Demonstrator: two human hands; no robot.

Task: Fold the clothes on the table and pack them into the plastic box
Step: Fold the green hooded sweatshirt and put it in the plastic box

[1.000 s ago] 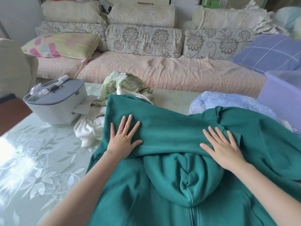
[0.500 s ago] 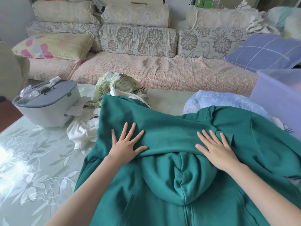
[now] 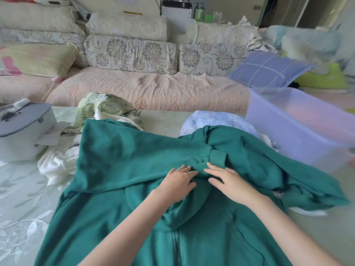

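Hands meet mid-table: left hand (image 3: 177, 180) and right hand (image 3: 228, 182) press flat, fingers straight, on the green zip-up hoodie (image 3: 123, 160), left of the translucent lilac plastic box (image 3: 299, 123).

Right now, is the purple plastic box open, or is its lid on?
Open. The plastic box has no lid on top; its rim is bare. Its contents are too blurred to tell.

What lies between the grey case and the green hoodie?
In the head view, a crumpled white garment and a paper sheet lie between the grey case and the green hoodie.
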